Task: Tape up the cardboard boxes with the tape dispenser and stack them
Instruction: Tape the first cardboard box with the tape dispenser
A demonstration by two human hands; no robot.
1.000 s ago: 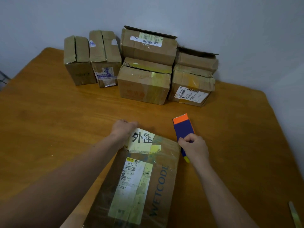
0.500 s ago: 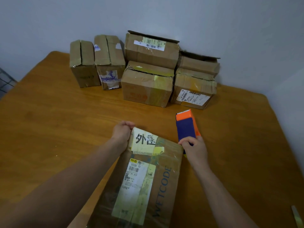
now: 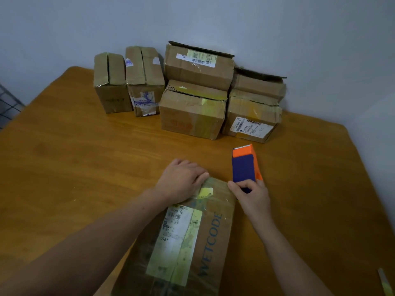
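- The box (image 3: 215,231) lies flat in the lower centre of the frame, its long side running away from the camera, with a white and yellow label (image 3: 177,231) on top and glossy old tape over it.
- The left hand (image 3: 181,180) rests palm down on the box's far end. Its fingers lie fairly flat over the edge, pressing rather than gripping.
- The right hand (image 3: 252,193) is clenched round the near end of the dispenser (image 3: 244,167), which stands just right of the box's far right corner with its orange toothed tip pointing away.
- I cannot tell whether any tape runs from the dispenser to the box, so the strip looks not yet started.
- Likely trouble: the dispenser sits off to the side of the box, so a strip started from there could run crooked or miss the seam.
- The box is held at one end only. A hard pull could slide or swivel it on the table (image 3: 74,157).
- Fresh tape may also grip poorly over the glossy old tape and wrinkle.
- The back boxes (image 3: 192,112) stand in the upper centre against the wall (image 3: 299,28). Two are upright at the left and two pairs are stacked at the right.
- The top ones show lifted flaps, so another box set on them might rock.
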